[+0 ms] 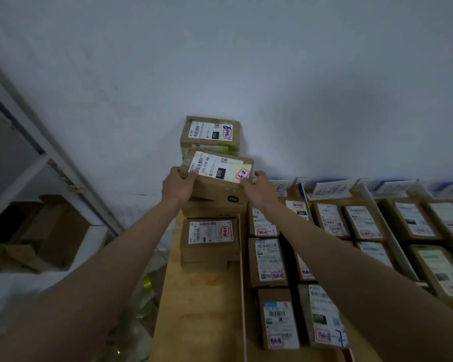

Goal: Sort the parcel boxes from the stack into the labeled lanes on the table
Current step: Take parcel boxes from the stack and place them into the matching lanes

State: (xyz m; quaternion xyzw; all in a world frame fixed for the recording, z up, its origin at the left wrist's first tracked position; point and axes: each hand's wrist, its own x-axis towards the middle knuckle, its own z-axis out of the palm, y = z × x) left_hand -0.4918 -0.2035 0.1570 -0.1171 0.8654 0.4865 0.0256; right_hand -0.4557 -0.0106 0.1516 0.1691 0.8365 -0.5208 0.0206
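parcel sorting room | labelled cardboard parcels (268,259) in lanes on wooden table (199,309) | bare wall (220,61)

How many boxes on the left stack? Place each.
4: far box by wall, held box, plain box under it, labelled box nearest; more may hide below.

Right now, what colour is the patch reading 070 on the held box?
Black patch, white digits; head view.

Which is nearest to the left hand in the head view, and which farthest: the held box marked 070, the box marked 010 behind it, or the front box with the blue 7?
1. The 070 box: gripped by the left hand, top of the stack.
2. The 010 box: just behind, against the wall.
3. The blue-7 box: front right, lying in a lane.
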